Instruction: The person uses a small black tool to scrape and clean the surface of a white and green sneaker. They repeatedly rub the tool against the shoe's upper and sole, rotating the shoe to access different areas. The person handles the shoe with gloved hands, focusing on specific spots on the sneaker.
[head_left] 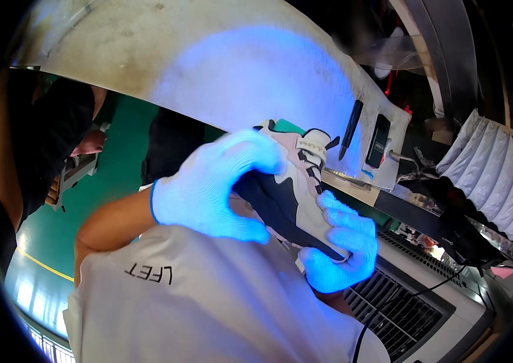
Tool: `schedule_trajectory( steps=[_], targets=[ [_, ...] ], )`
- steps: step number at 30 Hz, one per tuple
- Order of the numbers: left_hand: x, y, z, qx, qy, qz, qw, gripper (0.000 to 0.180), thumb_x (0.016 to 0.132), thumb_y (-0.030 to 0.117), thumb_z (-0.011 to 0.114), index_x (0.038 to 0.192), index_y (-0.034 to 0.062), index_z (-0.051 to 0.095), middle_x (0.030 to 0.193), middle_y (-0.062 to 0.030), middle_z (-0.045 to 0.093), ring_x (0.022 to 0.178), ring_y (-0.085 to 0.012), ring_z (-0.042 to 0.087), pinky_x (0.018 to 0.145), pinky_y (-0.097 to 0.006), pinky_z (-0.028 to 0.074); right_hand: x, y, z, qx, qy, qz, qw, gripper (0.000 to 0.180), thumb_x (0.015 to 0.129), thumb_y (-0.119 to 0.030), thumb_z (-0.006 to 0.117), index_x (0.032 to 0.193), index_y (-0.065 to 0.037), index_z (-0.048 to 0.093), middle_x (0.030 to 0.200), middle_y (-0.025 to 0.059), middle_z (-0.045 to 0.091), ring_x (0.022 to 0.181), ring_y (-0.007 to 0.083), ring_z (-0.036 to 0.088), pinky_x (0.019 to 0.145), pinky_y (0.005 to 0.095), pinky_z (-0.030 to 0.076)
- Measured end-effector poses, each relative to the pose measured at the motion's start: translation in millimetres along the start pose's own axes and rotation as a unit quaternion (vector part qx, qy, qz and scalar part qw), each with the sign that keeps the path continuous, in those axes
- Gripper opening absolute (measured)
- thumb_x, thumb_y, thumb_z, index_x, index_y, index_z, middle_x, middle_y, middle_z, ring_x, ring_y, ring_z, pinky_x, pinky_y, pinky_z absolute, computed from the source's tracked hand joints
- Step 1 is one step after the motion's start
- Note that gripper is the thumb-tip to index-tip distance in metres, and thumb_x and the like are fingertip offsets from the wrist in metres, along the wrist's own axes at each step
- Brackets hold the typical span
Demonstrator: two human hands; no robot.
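A sneaker (309, 212) in white, pale pink and black, with a dark sole, is held tilted in front of my chest. My left hand (208, 187), in a white knit glove with a blue cuff edge, curls around the heel end, its thumb below the sole side. Around the toe wraps my right hand (347, 242), gloved the same way, with fingers on the upper and thumb at the sole. The tongue and dark laces face up and to the right, and a bit of green shows at the collar. Blue light falls on both gloves.
Beyond the shoe is a pale worktable (220, 66) with a blue-lit patch. A black pen-like tool (351, 130) and a black handheld device (378, 141) lie near its right end. White ducting (492, 175) and a grilled machine (398, 308) stand right. Another person (57, 133) is left.
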State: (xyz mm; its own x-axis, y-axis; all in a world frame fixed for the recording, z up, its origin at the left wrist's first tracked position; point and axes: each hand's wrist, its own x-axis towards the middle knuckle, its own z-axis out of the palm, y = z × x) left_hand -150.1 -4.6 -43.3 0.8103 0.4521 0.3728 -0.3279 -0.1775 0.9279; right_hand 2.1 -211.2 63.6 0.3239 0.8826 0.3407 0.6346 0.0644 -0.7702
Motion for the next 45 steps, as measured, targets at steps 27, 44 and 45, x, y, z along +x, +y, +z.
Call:
schedule_trajectory(
  steps=[27,44,45],
  targets=[
    [83,10,46,0.031,-0.218,-0.030,0.975,0.051,0.070,0.025,0.092,0.111,0.0083,0.066,0.103,-0.0122,0.065,0.093,-0.0359,0.069,0.076,-0.047,0.057,-36,102,-10,0.286,0.115,-0.130,0.942,0.070,0.069,-0.014,0.104,0.134,-0.011,0.078,0.130,0.0314,0.071,0.121,0.0513,0.075,0.103,0.0706,0.059],
    [88,32,37,0.377,-0.121,-0.093,0.914,0.069,0.067,0.025,0.102,0.124,0.0045,0.069,0.131,-0.0171,0.070,0.122,-0.0376,0.070,0.102,-0.046,0.057,-3,198,-16,0.126,0.010,0.025,0.992,0.075,0.070,-0.032,0.107,0.131,0.000,0.078,0.128,0.0189,0.080,0.113,0.0283,0.080,0.101,0.0390,0.062],
    [71,38,39,0.441,-0.110,-0.100,0.885,0.069,0.066,0.025,0.102,0.123,0.0046,0.069,0.126,-0.0168,0.071,0.117,-0.0379,0.071,0.099,-0.047,0.059,-3,194,-19,0.142,-0.024,0.079,0.986,0.074,0.070,-0.028,0.107,0.132,0.001,0.079,0.133,0.0201,0.079,0.120,0.0282,0.078,0.106,0.0403,0.060]
  ],
)
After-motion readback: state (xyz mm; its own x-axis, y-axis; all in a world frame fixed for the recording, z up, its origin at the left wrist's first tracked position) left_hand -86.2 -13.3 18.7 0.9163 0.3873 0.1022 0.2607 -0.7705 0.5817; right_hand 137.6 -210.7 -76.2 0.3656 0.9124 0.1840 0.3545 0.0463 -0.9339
